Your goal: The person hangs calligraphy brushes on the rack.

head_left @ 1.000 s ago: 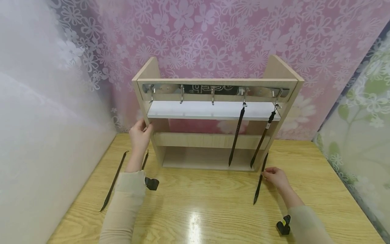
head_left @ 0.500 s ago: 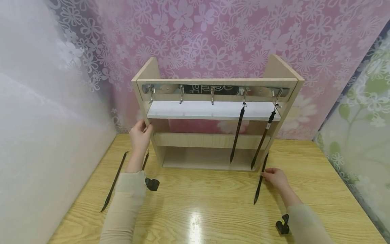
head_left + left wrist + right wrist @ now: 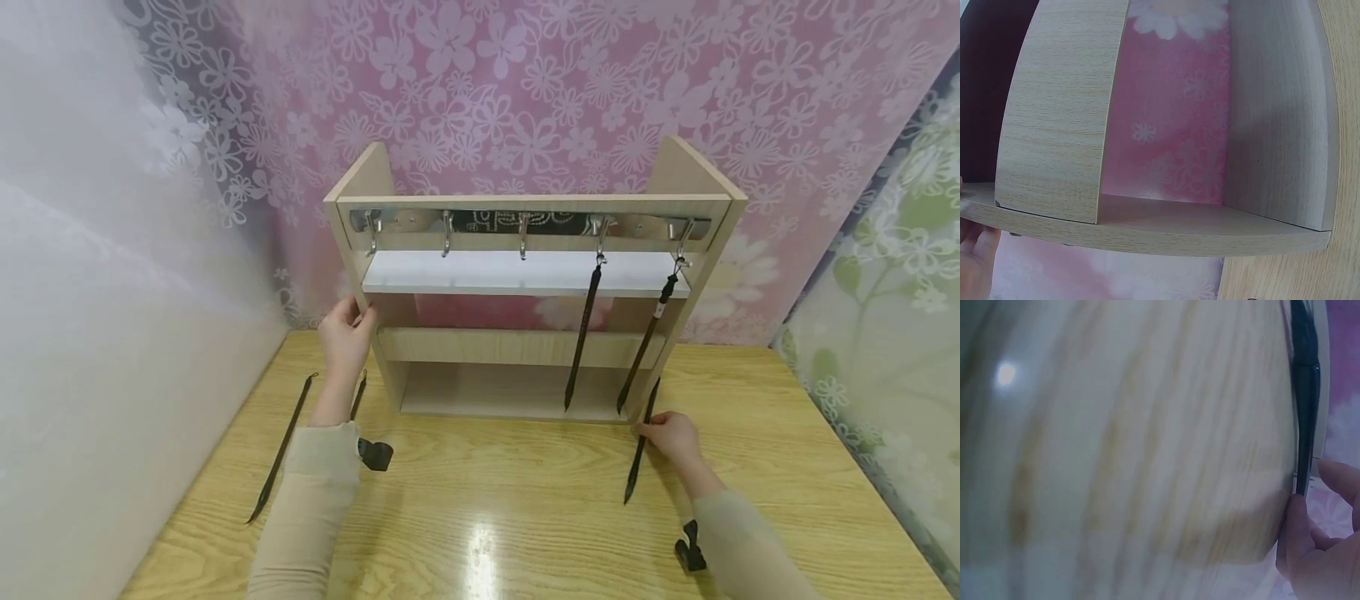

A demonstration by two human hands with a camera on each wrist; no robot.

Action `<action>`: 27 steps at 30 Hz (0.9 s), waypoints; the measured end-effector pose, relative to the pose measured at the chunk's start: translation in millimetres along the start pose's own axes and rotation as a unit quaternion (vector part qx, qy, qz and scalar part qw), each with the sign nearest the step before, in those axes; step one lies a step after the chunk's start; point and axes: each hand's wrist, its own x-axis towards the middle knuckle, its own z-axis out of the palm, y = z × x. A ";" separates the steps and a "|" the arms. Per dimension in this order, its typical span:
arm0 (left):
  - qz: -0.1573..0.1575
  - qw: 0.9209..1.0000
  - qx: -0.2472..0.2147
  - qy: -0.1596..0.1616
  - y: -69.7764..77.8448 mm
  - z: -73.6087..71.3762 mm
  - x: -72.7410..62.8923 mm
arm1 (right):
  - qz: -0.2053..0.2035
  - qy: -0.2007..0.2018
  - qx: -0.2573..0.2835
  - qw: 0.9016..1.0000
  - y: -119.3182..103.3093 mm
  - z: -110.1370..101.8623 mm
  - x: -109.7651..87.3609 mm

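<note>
The desk (image 3: 517, 475) is yellow wood-grain, the brush (image 3: 637, 458) toward its right edge black, the rack (image 3: 480, 345) beige, the wall (image 3: 525, 100) pink, white-flowered.

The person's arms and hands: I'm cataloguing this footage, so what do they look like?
The left hand and right hand wear no gloves. Each pale beige fabric sleeve reaches the wrist, ending in a wide, greyish-green cuff. A small, black, angular wrist device juts out beside each; no cable is visible.
</note>
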 end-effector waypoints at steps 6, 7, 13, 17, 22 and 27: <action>0.002 1.000 -0.009 0.008 0.6 0.8 -0.5 | -0.017 0.013 -0.027 0.999 -0.6 2.9 0.9; -0.001 1.000 -0.007 0.004 0.8 0.7 -0.7 | -0.019 0.016 -0.030 0.999 -0.7 3.5 0.8; -0.007 1.000 -0.003 0.000 -1.3 1.3 -0.6 | -0.026 0.030 -0.037 0.999 0.2 4.8 1.0; -0.005 1.000 0.001 0.000 -1.9 1.0 -0.7 | -0.017 0.024 -0.031 0.999 -0.6 4.1 0.4; 0.004 1.000 0.011 0.003 -1.9 1.0 -0.4 | -0.008 0.017 -0.027 0.999 -2.5 2.8 -0.3; 0.003 1.000 0.018 0.000 -1.7 0.8 -0.1 | -0.001 0.015 -0.019 1.000 -2.5 2.8 0.1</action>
